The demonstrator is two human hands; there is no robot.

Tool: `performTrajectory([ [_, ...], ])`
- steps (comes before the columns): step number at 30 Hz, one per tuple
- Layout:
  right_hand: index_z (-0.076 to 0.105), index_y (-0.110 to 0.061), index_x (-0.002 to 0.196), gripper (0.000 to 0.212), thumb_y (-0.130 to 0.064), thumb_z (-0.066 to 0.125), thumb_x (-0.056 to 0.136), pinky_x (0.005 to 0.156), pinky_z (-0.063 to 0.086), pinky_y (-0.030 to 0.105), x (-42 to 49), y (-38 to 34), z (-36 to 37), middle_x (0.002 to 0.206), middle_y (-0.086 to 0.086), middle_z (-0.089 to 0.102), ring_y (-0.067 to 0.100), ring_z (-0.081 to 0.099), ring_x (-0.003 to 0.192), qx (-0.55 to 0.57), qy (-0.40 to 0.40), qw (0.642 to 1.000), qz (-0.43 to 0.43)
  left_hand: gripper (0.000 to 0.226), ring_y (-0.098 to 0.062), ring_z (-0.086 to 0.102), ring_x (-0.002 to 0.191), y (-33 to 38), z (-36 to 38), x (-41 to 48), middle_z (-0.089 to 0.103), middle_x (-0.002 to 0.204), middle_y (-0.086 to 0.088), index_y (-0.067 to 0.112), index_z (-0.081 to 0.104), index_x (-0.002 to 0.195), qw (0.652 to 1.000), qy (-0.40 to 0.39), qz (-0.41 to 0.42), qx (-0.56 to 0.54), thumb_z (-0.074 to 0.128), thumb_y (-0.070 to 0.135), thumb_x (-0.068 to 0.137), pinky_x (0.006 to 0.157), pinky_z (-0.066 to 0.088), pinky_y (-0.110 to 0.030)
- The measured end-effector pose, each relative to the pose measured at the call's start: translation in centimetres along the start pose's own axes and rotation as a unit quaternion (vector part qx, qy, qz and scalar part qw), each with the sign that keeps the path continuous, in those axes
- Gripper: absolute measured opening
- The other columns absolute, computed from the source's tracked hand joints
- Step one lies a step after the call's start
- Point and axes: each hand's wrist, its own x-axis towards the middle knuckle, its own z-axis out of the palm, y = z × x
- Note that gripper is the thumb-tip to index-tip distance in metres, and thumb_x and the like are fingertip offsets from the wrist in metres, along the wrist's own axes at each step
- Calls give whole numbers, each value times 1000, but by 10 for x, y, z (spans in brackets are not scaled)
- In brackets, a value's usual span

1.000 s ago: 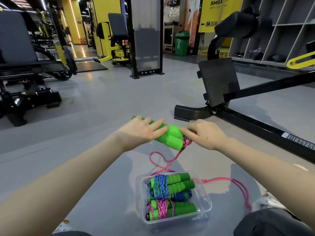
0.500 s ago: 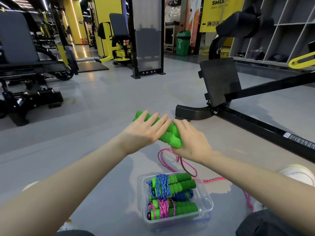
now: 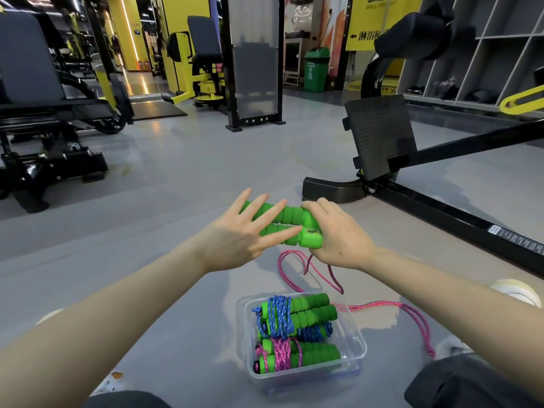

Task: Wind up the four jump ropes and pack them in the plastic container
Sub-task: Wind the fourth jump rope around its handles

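The ribbed foam handles (image 3: 282, 225) are bright green. The loose rope (image 3: 382, 305) is pink with darker flecks. In the clear container (image 3: 357, 346), a blue rope (image 3: 279, 316) and a pink rope (image 3: 282, 353) wrap more green foam. The floor (image 3: 176, 172) is grey, and the bin (image 3: 316, 69) is green.

I get bright, even light, soft shadows on the floor (image 3: 191, 178) flanking the plastic container (image 3: 351, 328), glare streaks far beyond it, and lens bowing at the frame edges.
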Motion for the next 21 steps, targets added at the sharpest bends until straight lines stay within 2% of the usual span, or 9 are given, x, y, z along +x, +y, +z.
performTrajectory([
  [2, 46, -9, 124, 56, -19, 61, 71, 76, 40, 32, -2, 3, 4, 102, 8, 48, 28, 50, 93, 34, -13, 999, -12, 52, -44, 53, 113, 2, 2, -2, 49, 136, -22, 31, 34, 145, 1000, 7, 10, -2, 45, 29, 94, 98, 40, -57],
  [4, 44, -10, 127, 58, -15, 64, 73, 77, 41, 32, -3, 5, 6, 103, 8, 48, 28, 51, 93, 60, -24, 998, -19, 47, -43, 54, 110, 2, 2, -1, 51, 135, -20, 35, 35, 143, 1000, 12, 15, -10, 43, 34, 97, 95, 42, -55],
  [6, 41, -12, 131, 62, -15, 64, 74, 81, 44, 36, -4, 7, 8, 108, 8, 48, 27, 52, 96, 80, -30, 996, -28, 44, -39, 58, 100, -1, 1, 0, 53, 132, -19, 39, 33, 144, 999, 13, 24, -20, 37, 39, 100, 84, 46, -48],
  [8, 38, -13, 135, 66, -13, 64, 74, 81, 43, 33, -6, 7, 8, 110, 6, 46, 26, 52, 97, 92, -38, 994, -36, 43, -34, 59, 85, -2, 1, 0, 56, 128, -19, 40, 32, 145, 999, 7, 32, -26, 32, 40, 102, 70, 45, -40],
  [10, 37, -14, 136, 67, -12, 64, 75, 79, 41, 30, -6, 6, 8, 108, 4, 44, 24, 51, 96, 100, -39, 994, -37, 42, -31, 57, 78, -2, 2, -1, 58, 124, -20, 39, 33, 145, 999, 4, 36, -29, 32, 37, 103, 64, 43, -36],
  [14, 40, -14, 135, 66, -10, 63, 73, 75, 37, 24, -3, 6, 6, 107, 5, 44, 20, 49, 93, 117, -23, 992, -35, 54, -34, 57, 84, -4, 2, -2, 53, 128, -21, 32, 30, 147, 998, 31, 49, -14, 42, 17, 97, 68, 45, -39],
  [17, 40, -14, 134, 65, -8, 62, 73, 72, 34, 21, -2, 7, 5, 106, 4, 43, 13, 45, 87, 129, -24, 990, -43, 58, -36, 57, 89, -7, -1, -5, 49, 132, -18, 28, 27, 148, 996, 43, 72, 18, 29, 5, 95, 72, 45, -40],
  [19, 40, -14, 134, 64, -11, 61, 74, 72, 37, 24, -3, 7, 4, 104, 2, 42, 12, 44, 86, 133, -30, 989, -49, 54, -36, 57, 88, -7, -2, -5, 50, 130, -17, 27, 29, 147, 996, 48, 75, 12, 25, 6, 97, 71, 45, -39],
  [21, 40, -15, 133, 62, -18, 59, 75, 75, 43, 30, -4, 9, 3, 103, 0, 41, 15, 47, 87, 133, -32, 989, -53, 48, -35, 58, 87, -5, -2, -3, 52, 128, -16, 26, 33, 144, 996, 47, 76, -7, 37, 16, 97, 69, 46, -38],
])
